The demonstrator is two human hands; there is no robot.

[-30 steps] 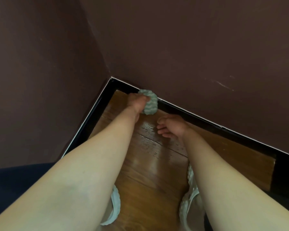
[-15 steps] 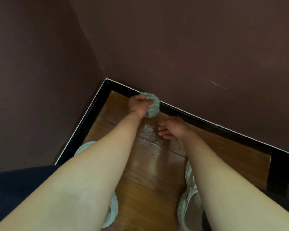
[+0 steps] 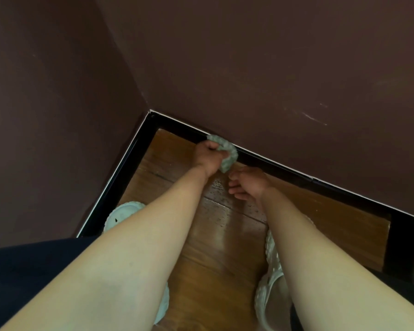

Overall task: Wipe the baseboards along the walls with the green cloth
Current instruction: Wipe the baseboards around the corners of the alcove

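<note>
pressing bunched green cloth [image 3: 228, 152] onto the baseboard [image 3: 285, 169] in tight-curled left grip [image 3: 208, 156] to wipe, steadying with empty, loose-fingered right grip [image 3: 249, 183] near it.

no text, label, brand, number or sign is readable on the walls [image 3: 273, 56], baseboards [image 3: 285, 172], green cloth [image 3: 228, 151], floor [image 3: 220, 254] or shoes [image 3: 269, 283].

cloth [image 3: 227, 151] pale green, ridged | baseboard [image 3: 285, 169] black, white-edged | wall [image 3: 249, 68] maroon | floor [image 3: 215, 240] brown wood

Head view: worn on the head, looking steeply down along both forearms.
Faces: the wall corner [image 3: 151, 113] and floor [image 3: 215, 247].
Nearness: forearms close, corner farther.
</note>
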